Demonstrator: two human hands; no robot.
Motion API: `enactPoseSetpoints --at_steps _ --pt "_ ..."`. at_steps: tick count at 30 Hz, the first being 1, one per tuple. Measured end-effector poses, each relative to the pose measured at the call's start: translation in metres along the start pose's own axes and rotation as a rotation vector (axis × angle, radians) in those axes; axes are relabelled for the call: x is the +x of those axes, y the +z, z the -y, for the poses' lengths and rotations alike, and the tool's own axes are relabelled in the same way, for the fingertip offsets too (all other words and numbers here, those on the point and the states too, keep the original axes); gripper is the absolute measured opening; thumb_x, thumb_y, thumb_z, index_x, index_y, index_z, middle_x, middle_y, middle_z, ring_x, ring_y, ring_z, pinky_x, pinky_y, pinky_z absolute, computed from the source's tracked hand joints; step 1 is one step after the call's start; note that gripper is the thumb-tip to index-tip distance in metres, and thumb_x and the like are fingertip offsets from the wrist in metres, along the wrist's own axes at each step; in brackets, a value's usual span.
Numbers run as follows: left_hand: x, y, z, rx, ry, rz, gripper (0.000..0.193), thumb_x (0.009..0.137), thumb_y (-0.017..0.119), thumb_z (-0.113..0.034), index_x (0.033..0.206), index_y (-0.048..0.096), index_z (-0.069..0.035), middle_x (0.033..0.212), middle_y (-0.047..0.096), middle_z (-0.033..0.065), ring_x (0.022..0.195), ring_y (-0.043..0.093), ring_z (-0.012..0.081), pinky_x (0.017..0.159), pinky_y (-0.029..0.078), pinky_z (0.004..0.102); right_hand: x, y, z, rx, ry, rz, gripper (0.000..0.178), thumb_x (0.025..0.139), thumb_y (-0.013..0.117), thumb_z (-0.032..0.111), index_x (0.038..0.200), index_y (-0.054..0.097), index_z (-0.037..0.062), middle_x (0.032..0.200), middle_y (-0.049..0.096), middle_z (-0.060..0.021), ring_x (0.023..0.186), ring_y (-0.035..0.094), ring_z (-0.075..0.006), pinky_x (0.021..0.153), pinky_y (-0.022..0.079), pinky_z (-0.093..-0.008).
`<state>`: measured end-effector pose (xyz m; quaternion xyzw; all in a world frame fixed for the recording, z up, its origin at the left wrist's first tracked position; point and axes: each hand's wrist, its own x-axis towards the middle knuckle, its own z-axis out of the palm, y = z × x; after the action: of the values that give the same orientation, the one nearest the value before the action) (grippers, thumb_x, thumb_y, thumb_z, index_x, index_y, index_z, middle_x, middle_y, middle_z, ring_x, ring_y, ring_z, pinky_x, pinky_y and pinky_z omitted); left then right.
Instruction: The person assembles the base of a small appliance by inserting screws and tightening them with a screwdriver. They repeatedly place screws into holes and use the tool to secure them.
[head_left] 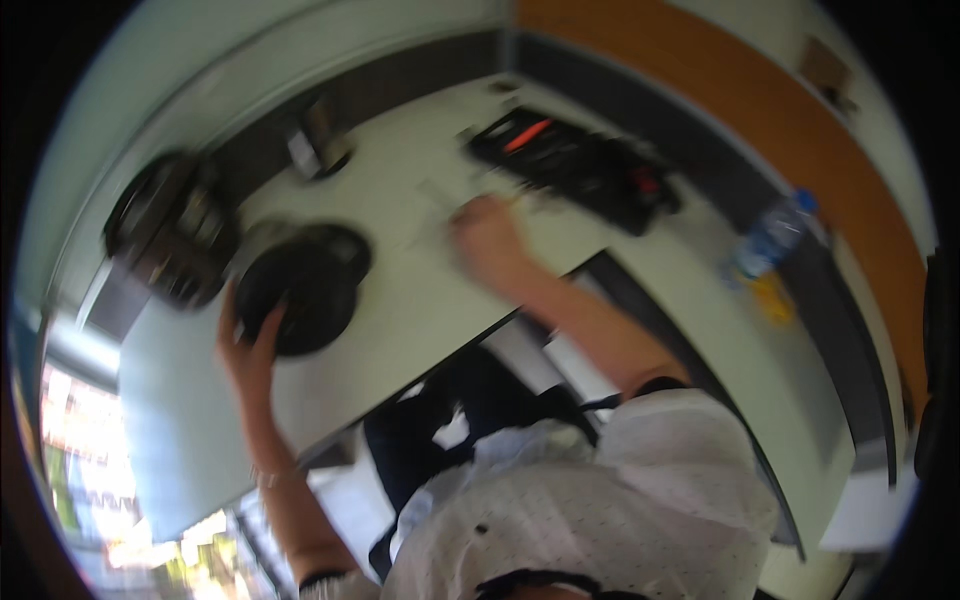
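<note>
My left hand (248, 345) grips the near left edge of a round black object (310, 310) on the pale table, the thumb over its face and the fingers along its side. A second dark rounded part (350, 252) shows just behind it; blur hides whether the two are joined. My right hand (487, 243) is closed over the middle of the table, smeared by motion. A faint thin streak shows beside its fingers, but what they hold cannot be made out. Just beyond that hand lies an open black tool case (590, 170) with an orange-handled tool (528, 135).
A dark rounded appliance (175, 230), like an electric cooker, stands at the left by the partition. A shiny metal-sided container (318, 148) is at the back. To the right are a clear bottle (772, 240) with a blue cap and a yellow item (770, 298). The table's front edge curves around me.
</note>
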<state>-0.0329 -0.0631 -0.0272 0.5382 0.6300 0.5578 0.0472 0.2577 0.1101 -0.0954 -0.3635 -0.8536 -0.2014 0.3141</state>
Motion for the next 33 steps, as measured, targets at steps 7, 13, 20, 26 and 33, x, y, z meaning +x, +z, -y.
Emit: enactPoseSetpoints --at_steps 7,13,20,26,33 --pt "0.006 -0.005 0.016 0.181 0.092 -0.027 0.062 0.078 0.072 -0.015 0.135 0.050 -0.006 0.132 0.054 0.0186 0.118 0.055 0.0334 0.095 0.047 0.0424 0.025 0.030 0.039 0.068 -0.082 0.108 0.007 0.067 0.061 0.012 0.069 0.068 0.0099 0.077 0.060 -0.0055 0.088 0.055 -0.0241 0.080 0.043 -0.0349" --pt "0.004 0.001 0.014 0.173 0.079 -0.028 0.063 0.079 0.072 -0.019 0.136 0.050 -0.008 0.131 0.055 0.0184 0.116 0.055 0.0346 0.095 0.046 0.0414 0.029 0.028 0.036 0.034 -0.050 0.321 0.011 0.069 0.063 0.012 0.073 0.071 0.0076 0.085 0.063 -0.0087 0.095 0.054 -0.0256 0.083 0.042 -0.0351" --pt "0.002 0.000 0.015 0.204 0.117 -0.046 0.064 0.079 0.073 -0.022 0.136 0.049 -0.007 0.131 0.055 0.0179 0.116 0.055 0.0355 0.095 0.046 0.0413 0.033 0.033 0.040 0.040 -0.088 0.297 0.010 0.069 0.062 0.013 0.072 0.070 0.0087 0.084 0.063 -0.0084 0.094 0.055 -0.0248 0.082 0.043 -0.0347" --pt "-0.003 -0.001 -0.003 0.338 0.059 -0.086 0.071 0.076 0.076 -0.027 0.138 0.046 -0.010 0.131 0.055 0.0183 0.116 0.055 0.0353 0.095 0.046 0.0409 0.038 0.042 0.045 0.023 -0.144 0.158 0.005 0.064 0.062 0.014 0.064 0.066 0.0112 0.074 0.062 -0.0073 0.085 0.057 -0.0253 0.077 0.045 -0.0366" --pt "-0.011 0.000 -0.005 0.330 -0.125 -0.031 0.076 0.075 0.076 -0.038 0.138 0.044 -0.009 0.097 0.068 0.0188 0.086 0.068 0.0328 0.074 0.053 0.0395 0.020 0.054 0.035 -0.046 -0.153 0.006 0.007 0.061 0.060 0.009 0.061 0.061 0.0027 0.067 0.058 -0.0150 0.070 0.059 -0.0309 0.064 0.050 -0.0425"
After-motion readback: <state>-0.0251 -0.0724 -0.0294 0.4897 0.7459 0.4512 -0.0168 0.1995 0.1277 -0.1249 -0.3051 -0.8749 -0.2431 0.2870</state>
